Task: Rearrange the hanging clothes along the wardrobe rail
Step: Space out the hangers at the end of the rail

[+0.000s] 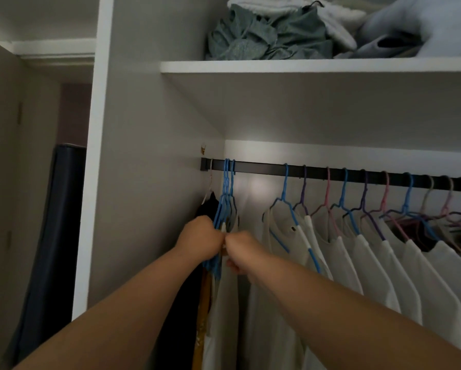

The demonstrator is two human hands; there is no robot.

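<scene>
Left hand (201,240) clamps bunched blue hangers (225,206); right hand (240,251) pinches white garment (224,303). I fear tangled hooks unseating off rail (264,166).

We see two bare forearms, left hand (201,237) and right hand (241,251); no sleeves, rings or watch visible.

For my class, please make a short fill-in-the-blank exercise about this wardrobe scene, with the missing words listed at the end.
1. The hangers hook over a dark ____ under the shelf.
2. The left hand grips a bunch of ____ hangers near the wardrobe's left wall.
3. The right hand is beside the left hand, at a ____ garment.
4. Folded clothes lie ____ the shelf.

Missing words: rail; blue; white; on
</scene>
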